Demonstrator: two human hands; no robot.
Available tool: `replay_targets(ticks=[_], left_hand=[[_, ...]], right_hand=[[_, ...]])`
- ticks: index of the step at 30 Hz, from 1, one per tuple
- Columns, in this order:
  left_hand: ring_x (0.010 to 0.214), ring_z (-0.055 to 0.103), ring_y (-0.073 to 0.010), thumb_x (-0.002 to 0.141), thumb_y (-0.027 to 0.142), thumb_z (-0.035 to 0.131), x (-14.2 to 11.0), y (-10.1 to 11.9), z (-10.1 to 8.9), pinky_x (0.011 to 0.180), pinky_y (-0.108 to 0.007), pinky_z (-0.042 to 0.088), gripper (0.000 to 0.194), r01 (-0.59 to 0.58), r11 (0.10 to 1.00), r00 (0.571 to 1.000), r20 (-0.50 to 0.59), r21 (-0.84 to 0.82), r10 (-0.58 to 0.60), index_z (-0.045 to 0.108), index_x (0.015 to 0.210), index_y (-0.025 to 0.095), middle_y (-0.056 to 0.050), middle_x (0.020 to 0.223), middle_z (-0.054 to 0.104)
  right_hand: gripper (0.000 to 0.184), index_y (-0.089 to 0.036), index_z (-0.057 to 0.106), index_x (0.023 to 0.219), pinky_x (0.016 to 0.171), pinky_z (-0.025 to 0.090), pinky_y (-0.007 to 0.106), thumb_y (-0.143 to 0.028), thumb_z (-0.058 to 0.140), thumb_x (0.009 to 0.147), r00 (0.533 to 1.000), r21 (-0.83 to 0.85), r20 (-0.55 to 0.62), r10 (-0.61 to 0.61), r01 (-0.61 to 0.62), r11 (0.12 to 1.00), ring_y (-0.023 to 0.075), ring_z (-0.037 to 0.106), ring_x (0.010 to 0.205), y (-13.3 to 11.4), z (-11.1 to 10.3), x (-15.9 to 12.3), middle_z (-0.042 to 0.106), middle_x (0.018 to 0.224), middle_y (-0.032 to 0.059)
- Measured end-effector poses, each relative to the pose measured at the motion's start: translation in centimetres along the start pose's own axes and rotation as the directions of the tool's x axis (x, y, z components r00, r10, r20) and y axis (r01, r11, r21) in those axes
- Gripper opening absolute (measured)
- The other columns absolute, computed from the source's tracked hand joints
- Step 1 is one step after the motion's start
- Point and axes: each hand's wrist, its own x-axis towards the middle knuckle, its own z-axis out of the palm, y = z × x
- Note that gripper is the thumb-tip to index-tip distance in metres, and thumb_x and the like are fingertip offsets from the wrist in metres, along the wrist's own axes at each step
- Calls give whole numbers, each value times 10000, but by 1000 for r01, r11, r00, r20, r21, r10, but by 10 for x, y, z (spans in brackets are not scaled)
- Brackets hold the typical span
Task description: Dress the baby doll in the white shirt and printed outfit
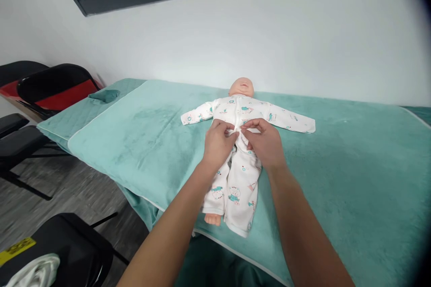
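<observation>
A baby doll (241, 86) lies on its back on a teal towel (141, 139), arms spread wide. It wears a white printed romper (235, 179) with one bare foot showing at the near end. My left hand (217, 143) and my right hand (264, 141) meet at the doll's belly. The fingers of both pinch the front opening of the romper, one on each side of the closure.
The towel covers a table against a white wall. A small dark-green cloth (105, 95) lies at the far left corner. Black and red chairs (50, 87) stand to the left, and a black seat with a yellow label (20, 247) is near the bottom left.
</observation>
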Motion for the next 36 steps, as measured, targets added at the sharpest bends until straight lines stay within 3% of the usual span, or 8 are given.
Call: replay_targets(ticks=[6,14,21,25,29,33,36], left_hand=[[822,587,-147,815,216,714,5,5,3,801,-299,469,30,83,997,996,44,-7,-82,692,799,204,-19,930,611],[827,575,-153,879,210,629,4,8,4,796,-301,449,108,65,998,998,-8,-7,-65,645,773,196,-24,894,606],[819,585,-154,861,186,611,3,8,5,805,-308,457,59,87,996,995,-47,8,-87,646,813,194,-32,930,609],[818,585,-156,813,157,633,3,8,8,796,-309,462,41,91,994,994,-63,56,-88,642,832,192,-31,941,602],[815,579,-159,826,235,679,5,8,10,785,-315,458,56,88,994,994,-63,65,-84,641,832,193,-31,935,594],[802,577,-149,855,213,652,5,7,7,787,-302,463,23,122,992,991,-51,-39,-124,661,848,193,-30,922,595],[812,580,-146,871,170,606,3,7,4,802,-295,470,72,121,989,991,-45,-79,-125,670,842,187,-38,936,605]], right_hand=[[157,-208,635,882,394,390,215,-301,681,764,1000,-20,8,17,-17,1000,41,511,403,-3,-1,-1,727,1021,11],[152,-201,632,867,390,399,216,-287,699,761,999,4,-25,30,-30,1000,43,519,389,-3,1,-2,741,1012,13],[151,-202,634,878,389,389,214,-282,690,764,999,20,-14,34,-33,999,47,539,384,-3,1,-1,743,1049,18],[159,-205,636,885,388,391,215,-298,688,767,999,17,-16,29,-29,999,46,536,386,-1,1,0,741,1057,20],[153,-214,630,883,393,395,223,-304,679,769,999,7,-24,27,-27,1000,49,535,390,-1,2,-1,735,1053,10],[133,-229,630,888,448,431,257,-296,652,775,998,-60,-59,5,-9,998,76,552,416,0,4,-4,730,997,8],[105,-228,635,890,539,460,298,-281,617,801,990,-191,-107,-94,73,979,107,566,476,2,6,-5,719,952,26]])
